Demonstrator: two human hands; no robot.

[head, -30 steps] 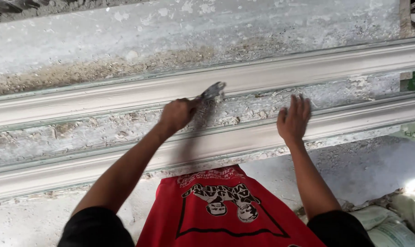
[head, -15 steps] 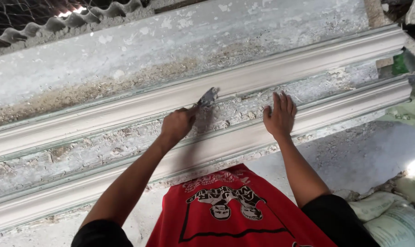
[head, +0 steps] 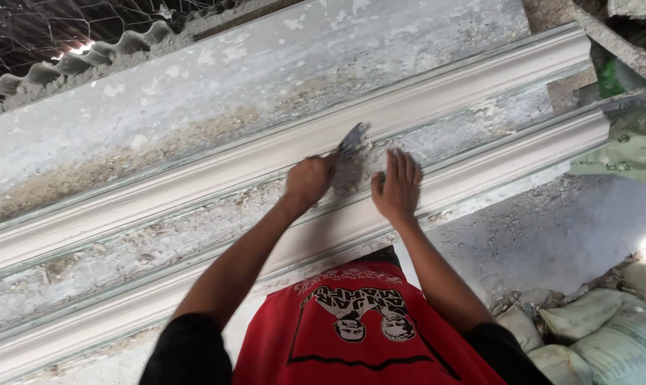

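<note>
My left hand grips a small metal scraper whose blade points up and right at the far white plaster moulding. My right hand lies flat with fingers together on the rough grey strip between the two mouldings, right beside the scraper. The near white moulding runs parallel just below both hands. My red printed shirt fills the bottom centre.
A grey crusted slab rises behind the mouldings, with corrugated sheeting and wire mesh at the top left. Several filled sacks lie at the bottom right. A greenish sack rests at the right edge.
Both hands have shifted right along the strip and drawn closer together. The view has tilted, showing the mouldings' right ends.
</note>
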